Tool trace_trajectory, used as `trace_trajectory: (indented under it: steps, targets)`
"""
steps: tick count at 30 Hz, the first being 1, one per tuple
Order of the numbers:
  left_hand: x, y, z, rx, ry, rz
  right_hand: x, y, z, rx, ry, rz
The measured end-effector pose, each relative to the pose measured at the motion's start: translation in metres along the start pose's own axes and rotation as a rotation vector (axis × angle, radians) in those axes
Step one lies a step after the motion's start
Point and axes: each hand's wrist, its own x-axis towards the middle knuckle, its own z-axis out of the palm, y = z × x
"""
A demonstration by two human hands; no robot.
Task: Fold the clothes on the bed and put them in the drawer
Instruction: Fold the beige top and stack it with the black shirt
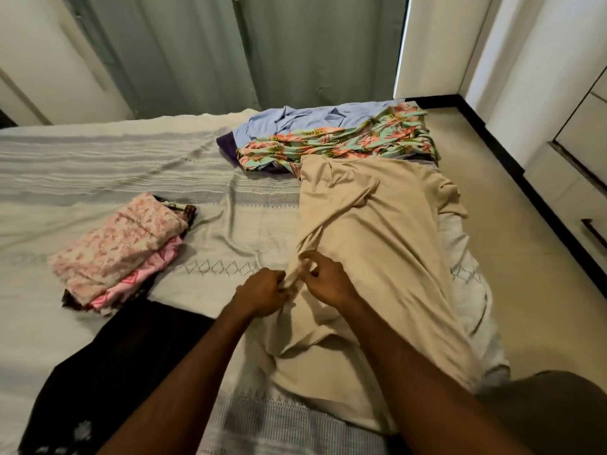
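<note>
Two bare forearms reach over a bed (98, 165) spread with a pale, grey-banded cover. A black garment (108, 366) lies at the near left edge. The left hand (262, 295) and right hand (328, 284) meet at one bunched edge of a single beige garment (377, 231), fingers of both curled and pinching the cloth between them; the garment runs lengthwise down the right side of the bed, rumpled and unfolded. To the left, well apart, sits one stack of folded clothes (121, 251), a pink-and-cream print on top, a brighter pink piece and a dark one showing beneath. At the far right corner, three unfolded pieces overlap: a floral garment (345, 142) touching the beige one, a light blue garment (305, 121) behind it, and a purple garment (226, 142) peeking out below. Grey-green curtains (230, 50) hang beyond.
</note>
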Motion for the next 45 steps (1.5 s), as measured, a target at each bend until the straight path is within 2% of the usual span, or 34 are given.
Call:
trace_trajectory:
  steps: [3, 8, 11, 13, 16, 18, 19, 20, 23, 24, 25, 26, 28, 30, 34, 39, 45]
  targets:
    - [-0.021, 0.002, -0.005, -0.121, 0.0, -0.004, -0.015, -0.011, 0.009, -0.064, -0.084, 0.017]
    - [-0.052, -0.005, -0.007, -0.088, -0.042, -0.036, -0.051, -0.005, -0.006, -0.186, -0.143, 0.018]
    - [-0.074, -0.009, -0.006, -0.095, -0.01, -0.032, -0.08, 0.008, -0.025, -0.52, -0.268, -0.048]
    - [-0.084, -0.008, -0.008, -0.124, 0.053, -0.055, -0.097, 0.017, -0.033, -0.676, -0.282, -0.129]
    - [-0.095, 0.003, -0.016, -0.163, 0.178, -0.025, -0.116, 0.026, -0.03, -0.616, -0.262, -0.308]
    - [-0.103, 0.017, -0.02, -0.176, 0.243, 0.061, -0.131, 0.018, -0.028, -0.529, -0.341, -0.37]
    - [-0.105, 0.026, -0.02, -0.185, 0.22, 0.103, -0.137, 0.012, -0.028, -0.484, -0.435, -0.352]
    - [-0.11, 0.037, -0.017, -0.228, 0.124, 0.133, -0.144, 0.009, -0.028, -0.468, -0.537, -0.321]
    - [-0.122, 0.06, 0.002, -0.506, -0.435, 0.108, -0.154, 0.008, -0.046, -0.463, -0.708, -0.153]
    - [-0.124, 0.06, 0.009, -0.565, -0.519, 0.101, -0.155, 0.013, -0.055, -0.446, -0.706, -0.075]
    - [-0.125, 0.059, 0.016, -0.588, -0.511, 0.113, -0.156, 0.019, -0.064, -0.435, -0.672, -0.027]
    - [-0.123, 0.055, 0.021, -0.589, -0.438, 0.128, -0.155, 0.027, -0.072, -0.438, -0.613, -0.014]
    - [-0.114, 0.047, 0.029, -0.465, -0.206, 0.188, -0.156, 0.042, -0.085, -0.438, -0.477, -0.03]
    - [-0.101, 0.039, 0.035, -0.317, -0.094, 0.245, -0.152, 0.052, -0.093, -0.464, -0.358, -0.044]
    - [-0.078, 0.046, 0.047, -0.177, -0.11, 0.296, -0.141, 0.066, -0.107, -0.363, -0.11, -0.03]
    - [-0.045, 0.107, 0.056, -0.282, 0.039, 0.318, -0.123, 0.083, -0.146, -0.283, 0.071, -0.004]
    - [0.002, 0.193, 0.081, -0.411, 0.097, 0.234, -0.089, 0.113, -0.203, -0.172, 0.225, 0.141]
